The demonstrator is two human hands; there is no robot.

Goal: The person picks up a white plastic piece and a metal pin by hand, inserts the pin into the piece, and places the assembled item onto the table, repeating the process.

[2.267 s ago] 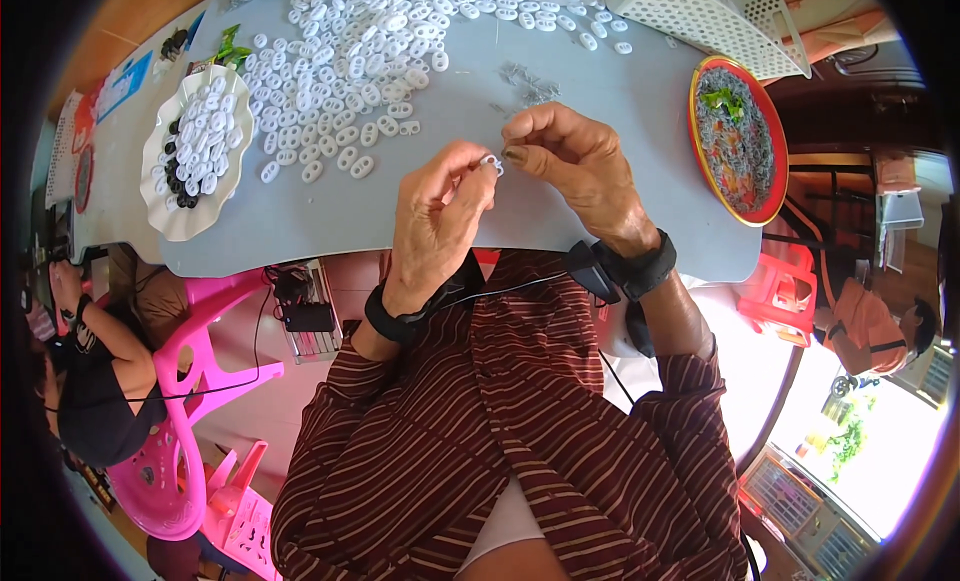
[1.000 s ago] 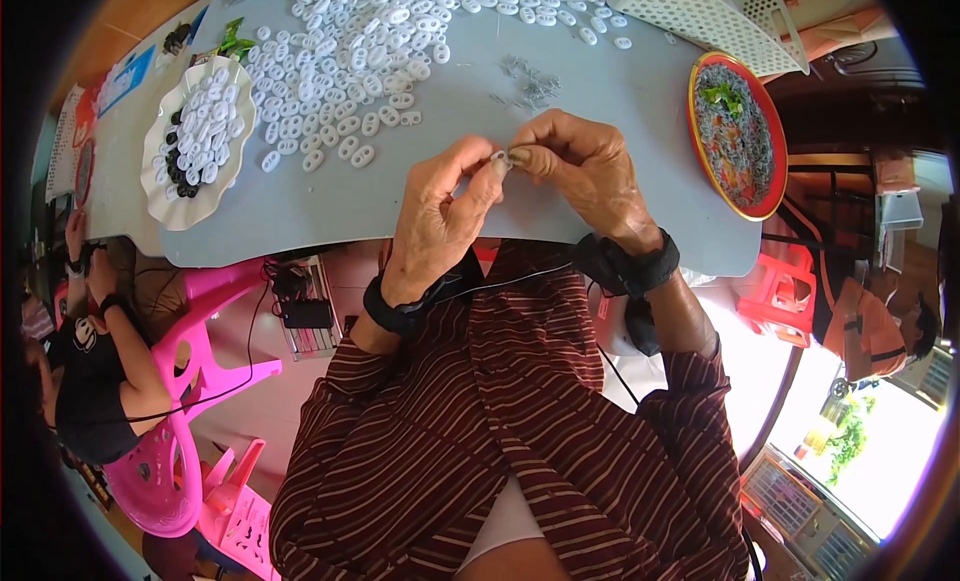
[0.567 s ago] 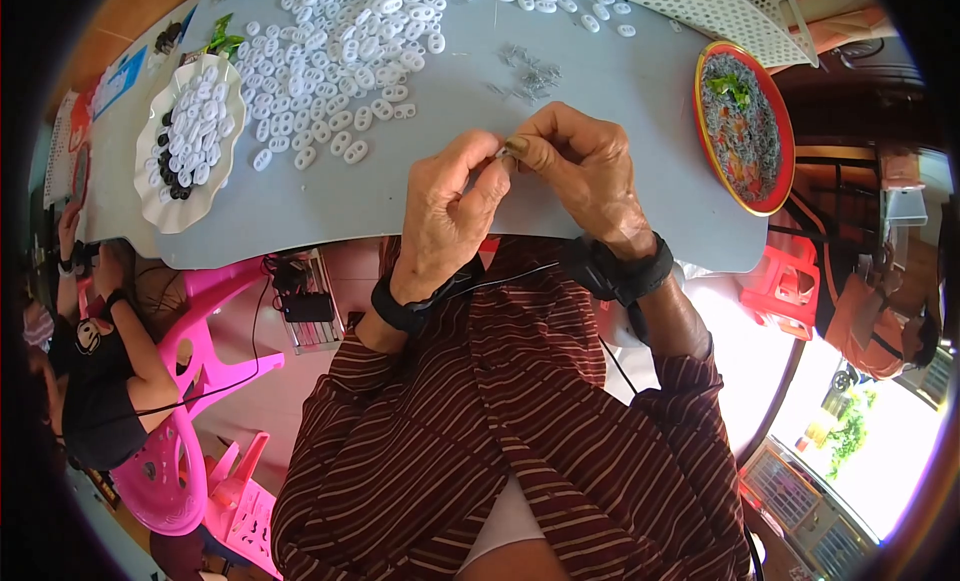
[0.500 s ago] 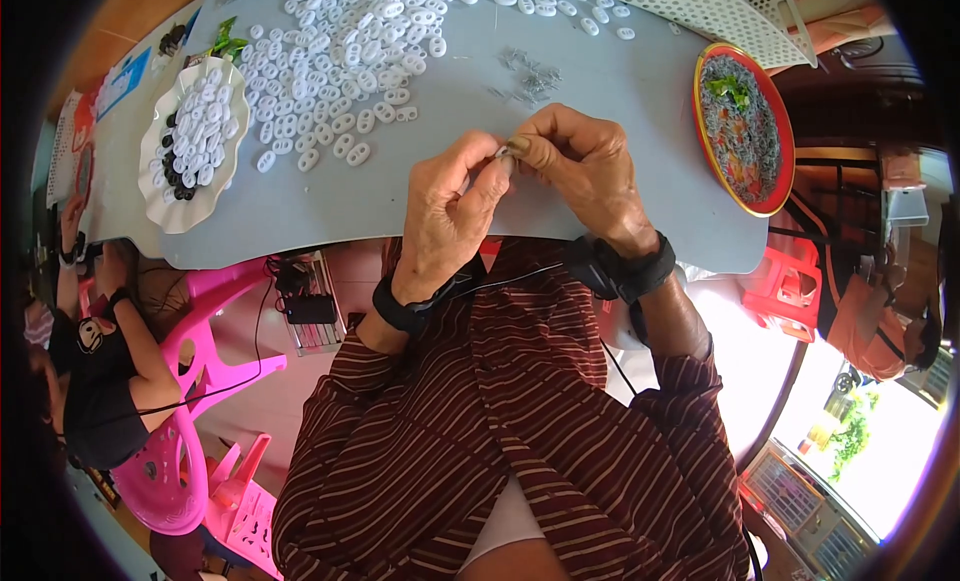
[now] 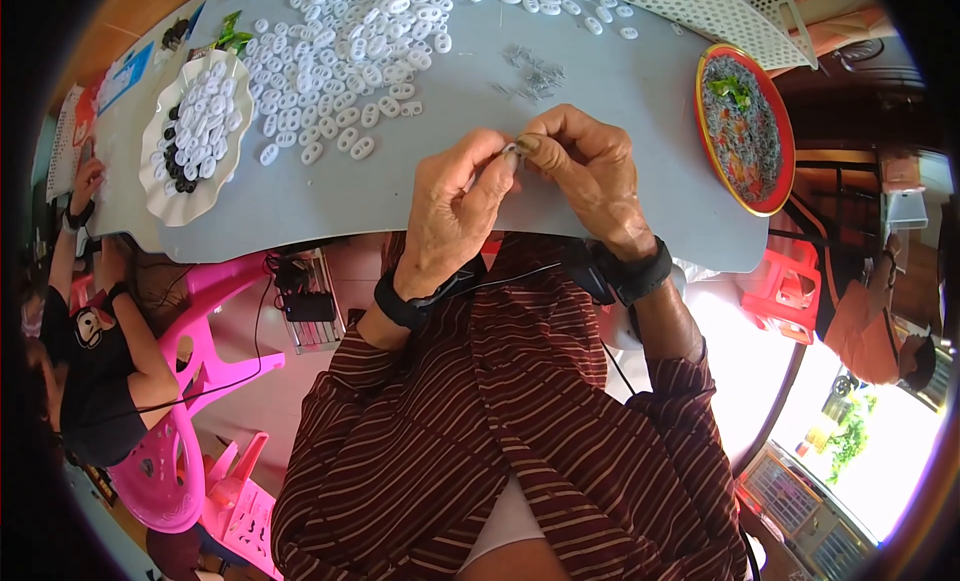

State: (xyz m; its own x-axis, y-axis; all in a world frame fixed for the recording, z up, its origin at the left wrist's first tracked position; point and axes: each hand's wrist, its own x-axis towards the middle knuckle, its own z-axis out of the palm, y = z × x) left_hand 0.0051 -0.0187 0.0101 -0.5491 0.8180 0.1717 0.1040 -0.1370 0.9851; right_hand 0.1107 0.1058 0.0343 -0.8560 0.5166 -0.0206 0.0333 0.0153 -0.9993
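Observation:
Over the near part of the grey table (image 5: 320, 206), my two hands meet fingertip to fingertip. My left hand (image 5: 450, 206) pinches a small white plastic piece (image 5: 511, 149) between thumb and fingers, most of it covered. My right hand (image 5: 592, 176) is closed in a pinch against that piece; whatever its fingertips hold is too small and hidden to name. Beyond my hands lies a little heap of thin grey metal bits (image 5: 533, 73). Many oval white plastic pieces (image 5: 348, 61), each with two holes, spread across the far left of the table.
A scalloped white dish (image 5: 235, 146) at left holds white and black pieces. At right a red-rimmed bowl (image 5: 788, 141) is full of grey metal bits, near a perforated white basket (image 5: 700, 21). Pink chairs (image 5: 205, 331) and a person (image 5: 105, 371) are left; a red stool (image 5: 785, 296) is right.
My hands keep their pinch on the white piece, with only a slight shift of the fingers. At the far left the other person's hand has moved a little.

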